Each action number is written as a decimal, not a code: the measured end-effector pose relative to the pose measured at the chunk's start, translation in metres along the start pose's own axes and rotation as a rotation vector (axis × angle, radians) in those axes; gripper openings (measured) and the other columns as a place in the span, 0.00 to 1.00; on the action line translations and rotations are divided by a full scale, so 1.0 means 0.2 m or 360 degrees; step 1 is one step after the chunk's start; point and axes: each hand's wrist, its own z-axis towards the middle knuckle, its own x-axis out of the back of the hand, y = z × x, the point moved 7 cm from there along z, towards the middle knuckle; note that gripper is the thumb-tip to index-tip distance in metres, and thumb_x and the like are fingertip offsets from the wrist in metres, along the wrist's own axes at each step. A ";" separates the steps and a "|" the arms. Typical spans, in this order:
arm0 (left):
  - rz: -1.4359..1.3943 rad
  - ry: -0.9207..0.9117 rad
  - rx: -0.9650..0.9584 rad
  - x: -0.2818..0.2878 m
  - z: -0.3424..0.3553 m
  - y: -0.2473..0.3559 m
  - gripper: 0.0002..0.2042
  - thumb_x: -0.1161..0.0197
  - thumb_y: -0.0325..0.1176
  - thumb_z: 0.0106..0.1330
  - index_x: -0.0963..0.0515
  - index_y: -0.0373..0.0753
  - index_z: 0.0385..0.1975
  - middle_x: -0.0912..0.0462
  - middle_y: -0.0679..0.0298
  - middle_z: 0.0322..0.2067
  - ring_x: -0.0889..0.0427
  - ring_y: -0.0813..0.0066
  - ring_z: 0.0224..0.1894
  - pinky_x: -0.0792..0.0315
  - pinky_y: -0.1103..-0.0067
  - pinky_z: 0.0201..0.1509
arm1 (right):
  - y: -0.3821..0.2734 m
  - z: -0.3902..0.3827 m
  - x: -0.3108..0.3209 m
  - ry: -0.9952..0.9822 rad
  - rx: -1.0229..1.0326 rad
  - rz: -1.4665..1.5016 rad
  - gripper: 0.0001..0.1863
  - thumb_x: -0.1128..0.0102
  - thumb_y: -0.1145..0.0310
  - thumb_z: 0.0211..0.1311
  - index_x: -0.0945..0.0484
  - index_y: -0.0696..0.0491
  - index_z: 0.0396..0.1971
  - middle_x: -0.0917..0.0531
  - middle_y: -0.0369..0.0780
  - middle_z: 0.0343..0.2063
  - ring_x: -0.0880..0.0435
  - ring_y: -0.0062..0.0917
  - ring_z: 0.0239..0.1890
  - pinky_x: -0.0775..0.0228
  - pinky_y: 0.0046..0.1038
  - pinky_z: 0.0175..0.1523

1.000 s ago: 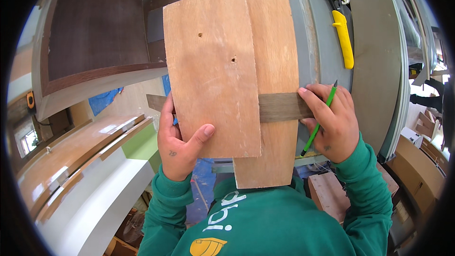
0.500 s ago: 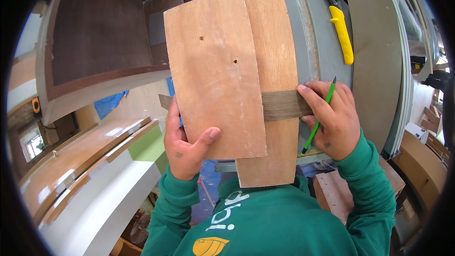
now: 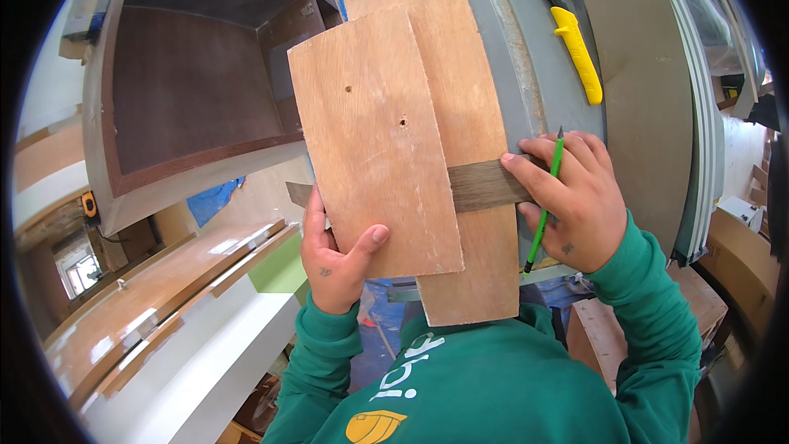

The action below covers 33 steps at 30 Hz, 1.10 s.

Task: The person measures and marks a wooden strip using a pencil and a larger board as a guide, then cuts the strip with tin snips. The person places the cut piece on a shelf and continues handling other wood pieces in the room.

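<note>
Left hand [image 3: 335,270] grips short board [image 3: 374,173] by lower-left edge, thumb on top. Right hand [image 3: 579,197] pinches dark strip's [image 3: 486,186] end, green pencil [image 3: 546,201] tucked in fingers. Board overlaps strip, both over long board [image 3: 456,74]. Probably stiff, light; edges may splinter, so grip flat faces.

strip [image 3: 489,185] under board [image 3: 378,173], snips [image 3: 580,53] right, cabinet [image 3: 209,173] left

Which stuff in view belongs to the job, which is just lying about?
In use:
holed board, in left hand
dark strip, touched by right hand
green pencil, in right hand
longer board underneath

Apparently just lying about:
yellow-handled snips
open dark cabinet
blue sheeting
</note>
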 end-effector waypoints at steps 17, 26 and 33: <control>0.0008 -0.0026 -0.0027 -0.04 0.01 0.02 0.44 0.22 0.32 0.62 0.42 0.28 0.75 0.25 0.52 0.64 0.21 0.64 0.63 0.25 0.70 0.66 | 0.01 0.00 -0.06 -0.0006 0.0097 -0.0025 0.30 0.30 0.81 0.45 0.15 0.45 0.53 0.18 0.46 0.55 0.21 0.47 0.54 0.30 0.47 0.61; 0.0003 -0.0010 0.0011 -0.06 0.01 0.04 0.43 0.22 0.33 0.63 0.41 0.29 0.74 0.23 0.51 0.62 0.19 0.63 0.61 0.24 0.70 0.65 | 0.01 0.00 -0.06 0.0003 0.0098 -0.0019 0.32 0.32 0.83 0.44 0.15 0.45 0.54 0.18 0.47 0.56 0.21 0.48 0.54 0.31 0.48 0.62; -0.0001 -0.0028 -0.0008 -0.06 0.01 0.04 0.43 0.23 0.32 0.63 0.42 0.29 0.74 0.23 0.51 0.62 0.19 0.63 0.61 0.24 0.70 0.65 | 0.01 0.00 -0.07 0.0004 0.0096 -0.0028 0.32 0.32 0.82 0.44 0.15 0.44 0.54 0.18 0.47 0.56 0.21 0.48 0.54 0.31 0.47 0.62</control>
